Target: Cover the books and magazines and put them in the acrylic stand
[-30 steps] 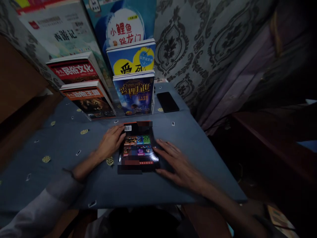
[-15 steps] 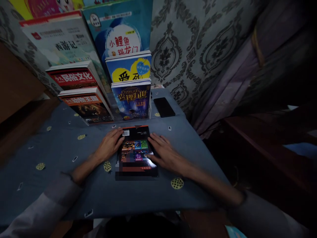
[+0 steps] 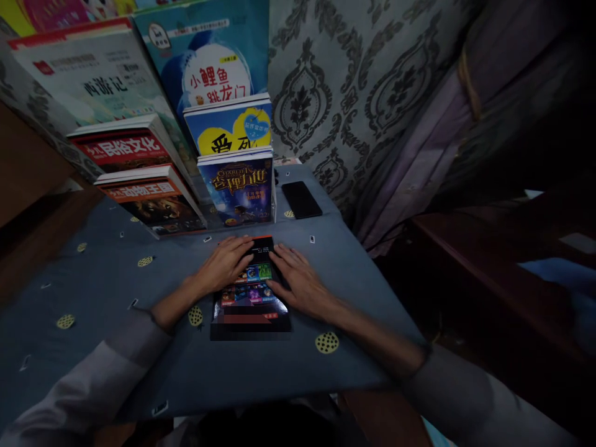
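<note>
A dark book [image 3: 254, 295] lies on the table with its back cover up, showing rows of small coloured pictures; its lower end is blurred by blocks. My left hand [image 3: 228, 264] rests flat across the upper left of the cover, fingers stretched out, hiding the corner there. On the right side, my right hand [image 3: 298, 279] lies with fingers spread along the book's edge, thumb on the cover. Neither hand grips the book.
Behind the book stands a rack of upright books, among them a blue-purple one [image 3: 237, 192] and one with a lion [image 3: 151, 202]. A black phone [image 3: 302, 200] lies right of them. The blue patterned tablecloth [image 3: 153, 335] ends at a slanting right edge, near a tied curtain [image 3: 400, 155].
My left hand has slid rightward onto the cover and now hides the barcode. My right hand stays at the book's right edge. The whole view has shifted slightly.
</note>
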Demonstrator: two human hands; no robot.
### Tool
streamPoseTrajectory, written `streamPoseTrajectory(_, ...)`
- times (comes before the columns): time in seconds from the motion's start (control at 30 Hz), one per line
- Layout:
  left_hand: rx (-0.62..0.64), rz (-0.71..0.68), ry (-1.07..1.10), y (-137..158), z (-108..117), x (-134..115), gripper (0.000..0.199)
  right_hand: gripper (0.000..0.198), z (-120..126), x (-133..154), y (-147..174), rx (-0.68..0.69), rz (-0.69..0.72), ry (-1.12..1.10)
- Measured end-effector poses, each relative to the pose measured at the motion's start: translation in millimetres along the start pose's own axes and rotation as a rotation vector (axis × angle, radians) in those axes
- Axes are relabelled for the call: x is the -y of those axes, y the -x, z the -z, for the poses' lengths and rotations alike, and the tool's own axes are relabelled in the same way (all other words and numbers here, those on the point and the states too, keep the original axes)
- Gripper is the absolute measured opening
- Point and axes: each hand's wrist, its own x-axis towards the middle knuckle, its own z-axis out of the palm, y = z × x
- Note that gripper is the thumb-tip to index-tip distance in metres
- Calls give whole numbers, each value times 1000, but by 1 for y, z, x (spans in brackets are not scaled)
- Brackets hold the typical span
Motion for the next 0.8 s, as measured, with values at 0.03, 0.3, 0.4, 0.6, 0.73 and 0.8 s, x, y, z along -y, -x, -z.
streamPoseTrajectory(0.03, 11, -14, 12, -5, -1, -2, 44, 65, 0, 0, 0, -1, -1, 3)
streamPoseTrajectory(0.3, 99, -82, 67, -32, -8, -7, 47, 64, -1, -1, 2, -17, 10, 6)
streamPoseTrajectory(0.4, 115, -85, 68, -33, -9, -7, 48, 64, -3, -3, 2, -33, 16, 6)
streamPoseTrajectory(0.6, 163, -92, 55, -33, -7, -9, 49, 65, -6, -5, 2, -48, 27, -10)
streamPoseTrajectory(0.73, 176, -110, 49, -33, -5, -10, 49, 65, -6, -7, 3, -43, 29, -31)
streamPoseTrajectory(0.8, 184, -114, 50, -33, -4, -12, 49, 64, -5, -9, 3, -45, 36, -46)
